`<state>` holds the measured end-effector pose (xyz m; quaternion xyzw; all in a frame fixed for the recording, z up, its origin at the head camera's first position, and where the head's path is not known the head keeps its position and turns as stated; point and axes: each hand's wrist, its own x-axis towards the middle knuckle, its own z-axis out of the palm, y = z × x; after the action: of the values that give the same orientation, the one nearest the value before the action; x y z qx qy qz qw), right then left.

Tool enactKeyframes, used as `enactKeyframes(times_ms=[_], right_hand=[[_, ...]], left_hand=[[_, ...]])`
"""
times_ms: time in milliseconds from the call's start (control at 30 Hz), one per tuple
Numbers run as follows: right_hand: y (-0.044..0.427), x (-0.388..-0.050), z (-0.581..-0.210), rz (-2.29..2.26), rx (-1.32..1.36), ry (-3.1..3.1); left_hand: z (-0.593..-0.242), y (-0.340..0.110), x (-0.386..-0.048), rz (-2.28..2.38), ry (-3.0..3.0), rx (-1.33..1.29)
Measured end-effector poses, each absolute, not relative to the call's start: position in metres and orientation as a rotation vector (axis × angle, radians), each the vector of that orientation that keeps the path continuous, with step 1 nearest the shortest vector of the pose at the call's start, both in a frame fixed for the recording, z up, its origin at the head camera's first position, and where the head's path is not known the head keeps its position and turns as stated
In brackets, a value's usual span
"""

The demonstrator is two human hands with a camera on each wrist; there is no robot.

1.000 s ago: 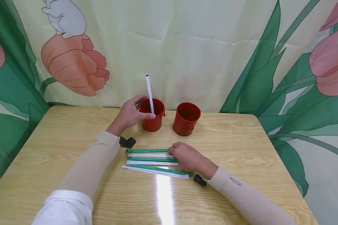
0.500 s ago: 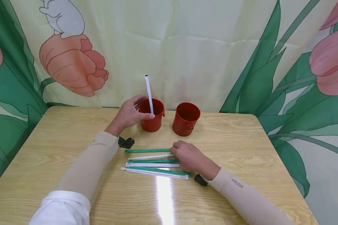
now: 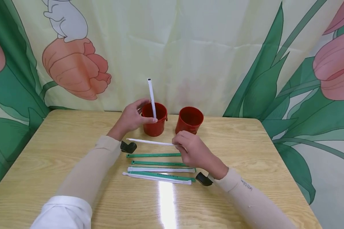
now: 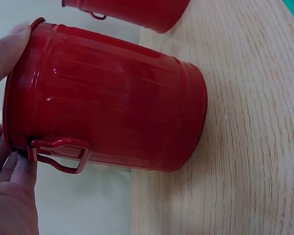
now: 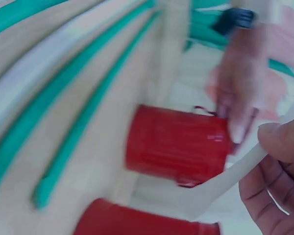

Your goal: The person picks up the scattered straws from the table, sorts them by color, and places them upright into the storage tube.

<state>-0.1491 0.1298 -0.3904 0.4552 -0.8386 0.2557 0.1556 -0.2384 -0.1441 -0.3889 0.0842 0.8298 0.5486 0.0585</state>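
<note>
My left hand (image 3: pixel 130 118) grips the rim of the left small red bucket (image 3: pixel 154 129), thumb at the front edge. The left wrist view shows this bucket's side and its wire handle (image 4: pixel 63 155) close up. A white wrapped straw (image 3: pixel 152 97) stands upright in that bucket. My right hand (image 3: pixel 193 149) pinches another white wrapped straw (image 3: pixel 150 142) by its right end, holding it roughly level above the table. Right behind that hand is the second red bucket (image 3: pixel 186 126), partly covered by the fingers. Blur softens the right wrist view.
Several green straws (image 3: pixel 153 155) and white wrapped straws (image 3: pixel 163 170) lie side by side on the wooden table (image 3: pixel 74 136), nearer than the buckets. A printed curtain (image 3: pixel 200 63) hangs behind the table's back edge.
My right hand has picked the white wrapped straw out of the row and raised it toward the buckets. The left hand has stayed on its bucket.
</note>
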Motion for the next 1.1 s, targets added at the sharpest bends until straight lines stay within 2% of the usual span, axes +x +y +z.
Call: enactKeyframes(times_ms=[167,433,800,1100], right_hand=[[0.12,-0.161,-0.372,1.152,1.204,-2.336],[0.102,-0.178,-0.352,1.693,0.871,-2.315],[0.073,-0.216,-0.337,1.846,0.764,-2.242],[0.06,-0.239,-0.345,1.855,0.688,-2.243]], left_hand=[[-0.389,-0.146,-0.239,1.687,2.52,0.298],[-0.397,-0.146,-0.234,1.687,2.484,0.279],[-0.394,-0.146,-0.237,1.702,2.494,0.303],[-0.393,-0.145,-0.238,1.697,2.515,0.325]])
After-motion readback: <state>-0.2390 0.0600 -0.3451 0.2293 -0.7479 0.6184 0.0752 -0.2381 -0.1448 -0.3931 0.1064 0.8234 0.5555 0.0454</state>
